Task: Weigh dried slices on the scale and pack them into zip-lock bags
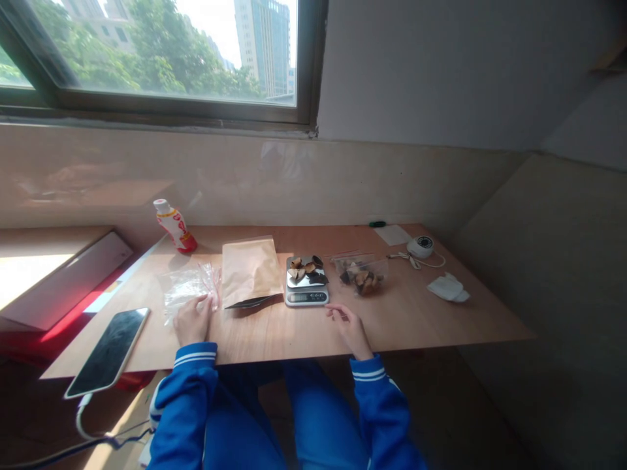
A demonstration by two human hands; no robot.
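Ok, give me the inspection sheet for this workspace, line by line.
Surface: light wooden tabletop.
Job's things: digital kitchen scale holding dark and tan dried pieces; clear bag of similar pieces; kraft paper pouch; clear plastic bag.
Clutter: drink bottle, smartphone, white cloth, round white device, paper slip.
Hands: left hand on the clear plastic bag; right hand beside the scale, apart from it.
Cables: white charging cable from the smartphone; thin white cord at the device.
Surroundings: window showing trees and high-rises.
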